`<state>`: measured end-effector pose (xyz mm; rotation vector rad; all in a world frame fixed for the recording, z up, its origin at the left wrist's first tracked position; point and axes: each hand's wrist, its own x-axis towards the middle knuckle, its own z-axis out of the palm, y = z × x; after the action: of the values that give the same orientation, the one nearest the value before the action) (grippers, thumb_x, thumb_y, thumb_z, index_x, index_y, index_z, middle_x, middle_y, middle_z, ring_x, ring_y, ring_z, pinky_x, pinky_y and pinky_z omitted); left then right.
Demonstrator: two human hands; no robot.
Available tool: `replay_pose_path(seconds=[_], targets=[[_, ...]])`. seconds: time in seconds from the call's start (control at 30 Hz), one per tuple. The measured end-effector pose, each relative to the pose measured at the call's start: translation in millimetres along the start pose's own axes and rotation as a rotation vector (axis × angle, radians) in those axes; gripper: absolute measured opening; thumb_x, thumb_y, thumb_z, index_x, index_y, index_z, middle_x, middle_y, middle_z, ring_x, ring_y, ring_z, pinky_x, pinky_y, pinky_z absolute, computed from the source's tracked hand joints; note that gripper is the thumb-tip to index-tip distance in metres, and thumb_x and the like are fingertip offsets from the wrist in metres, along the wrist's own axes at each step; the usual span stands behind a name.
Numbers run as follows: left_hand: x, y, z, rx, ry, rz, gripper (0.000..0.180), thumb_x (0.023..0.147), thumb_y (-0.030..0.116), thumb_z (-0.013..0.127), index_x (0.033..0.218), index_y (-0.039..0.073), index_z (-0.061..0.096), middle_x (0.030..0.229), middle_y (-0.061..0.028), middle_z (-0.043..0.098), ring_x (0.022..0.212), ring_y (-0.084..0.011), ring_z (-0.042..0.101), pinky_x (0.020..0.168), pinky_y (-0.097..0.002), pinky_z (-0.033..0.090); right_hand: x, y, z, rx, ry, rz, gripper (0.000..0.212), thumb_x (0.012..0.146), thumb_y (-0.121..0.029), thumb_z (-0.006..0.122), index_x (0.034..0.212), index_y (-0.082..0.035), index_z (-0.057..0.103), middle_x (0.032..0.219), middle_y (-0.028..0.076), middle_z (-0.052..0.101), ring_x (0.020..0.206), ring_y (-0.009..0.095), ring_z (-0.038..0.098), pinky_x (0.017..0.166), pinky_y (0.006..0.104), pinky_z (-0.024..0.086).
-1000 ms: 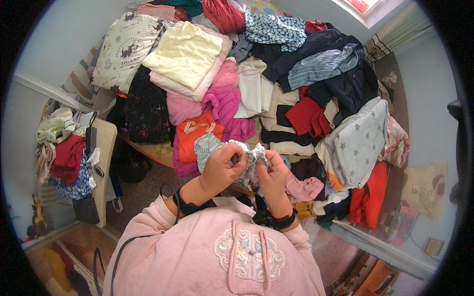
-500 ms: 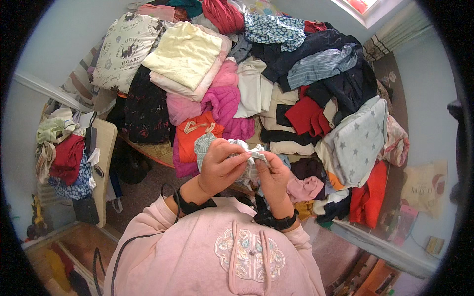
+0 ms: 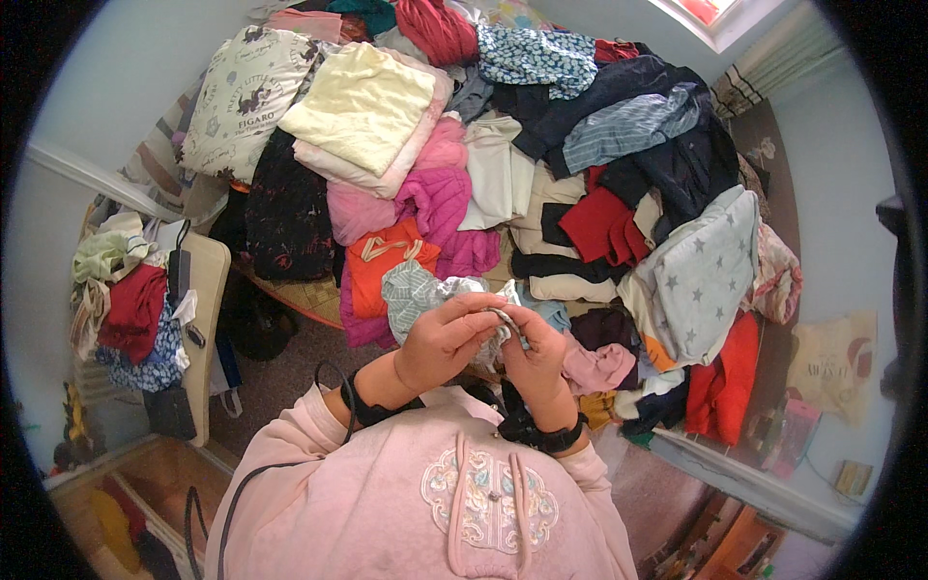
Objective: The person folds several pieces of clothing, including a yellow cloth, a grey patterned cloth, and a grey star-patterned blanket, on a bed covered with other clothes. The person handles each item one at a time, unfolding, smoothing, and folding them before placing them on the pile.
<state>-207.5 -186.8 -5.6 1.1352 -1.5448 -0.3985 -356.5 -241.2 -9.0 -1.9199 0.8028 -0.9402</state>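
Both hands gripping a small pale garment at chest height

The left hand (image 3: pixel 447 340) and right hand (image 3: pixel 534 354) pinch the grey-white checked cloth (image 3: pixel 421 293) bunched between them; beyond lie an orange top (image 3: pixel 382 266), then a heaped clothes pile (image 3: pixel 541 164).

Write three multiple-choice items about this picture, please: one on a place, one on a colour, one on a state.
1. Where does the orange garment lie?
A. just beyond the hands, at the near edge of the pile
B. on the floor behind the person
C. on the window sill

2. What colour is the star-patterned cloth?
A. black
B. pale grey
C. yellow

3. How is the small grey-white garment held?
A. lying untouched
B. by one hand only
C. by both hands

Answers: 1 A, it lies just past the left hand. 2 B, its fabric is light grey. 3 C, the left and right hand both grip it.
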Motion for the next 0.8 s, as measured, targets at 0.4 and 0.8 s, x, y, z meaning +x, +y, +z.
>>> replay_pose_path(seconds=[0.4, 0.8], targets=[[1.3, 6.3, -8.0, 0.173, 0.007, 0.085, 0.017, 0.073, 0.0, 0.062, 0.089, 0.002, 0.059, 0.093, -0.0102, 0.059, 0.082, -0.0275, 0.059, 0.068, -0.0329, 0.049, -7.7, 5.6, 0.3, 0.529, 0.128, 0.347, 0.027, 0.085, 0.002, 0.052, 0.112, -0.001, 0.048, 0.087, 0.006, 0.061, 0.073, 0.005, 0.054, 0.058, 0.0169, 0.04], [-4.5, 6.7, -3.1, -0.194, 0.07, -0.151, 0.028, 0.076, -0.002, 0.059, 0.103, 0.001, 0.053, 0.09, -0.0132, 0.056, 0.079, -0.0289, 0.058, 0.069, -0.029, 0.048, -0.3, 2.4, -3.8, 0.354, -0.053, 0.162, 0.024, 0.082, 0.002, 0.055, 0.106, 0.001, 0.059, 0.098, 0.01, 0.063, 0.09, 0.015, 0.059, 0.079, 0.0248, 0.044]])
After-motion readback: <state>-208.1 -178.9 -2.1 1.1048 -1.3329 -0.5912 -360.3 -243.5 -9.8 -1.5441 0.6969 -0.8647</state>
